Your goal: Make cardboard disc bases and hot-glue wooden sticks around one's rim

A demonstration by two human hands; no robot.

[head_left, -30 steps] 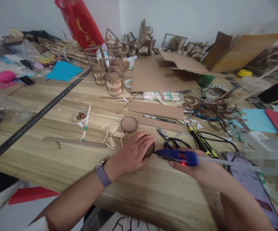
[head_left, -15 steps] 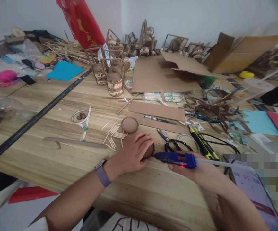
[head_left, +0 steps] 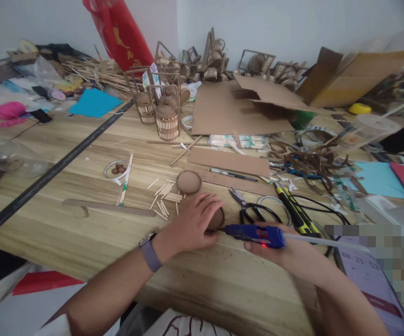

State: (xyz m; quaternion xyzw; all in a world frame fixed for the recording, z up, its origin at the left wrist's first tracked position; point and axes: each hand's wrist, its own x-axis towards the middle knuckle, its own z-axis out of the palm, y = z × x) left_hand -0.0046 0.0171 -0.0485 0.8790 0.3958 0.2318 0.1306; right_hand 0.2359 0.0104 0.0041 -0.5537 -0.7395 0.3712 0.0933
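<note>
My right hand [head_left: 275, 242] grips a blue glue gun [head_left: 251, 233] with a red light and a clear glue stick coming out of its back. The gun's nozzle meets the near rim of a round brown cardboard disc [head_left: 218, 220] with a braided edge. Over that disc's left side lies my left hand [head_left: 197, 217], fingers wrapped round it and partly hiding it. Just beyond is a second round disc [head_left: 188, 181] with the same kind of edge. Short cut wooden sticks [head_left: 165, 193] are scattered left of it.
Scissors [head_left: 246, 205] and a yellow-black utility knife [head_left: 296, 210] lie right of the hands. Lidded miniature baskets [head_left: 167, 121] stand farther back, near a large cardboard sheet [head_left: 223, 107]. A phone [head_left: 366, 275] is at the right edge. A ring of tape [head_left: 107, 175] encircles brown beads.
The glue gun's nozzle has shifted slightly left and down along the disc's near rim. My left hand stays on the disc almost unmoved.
</note>
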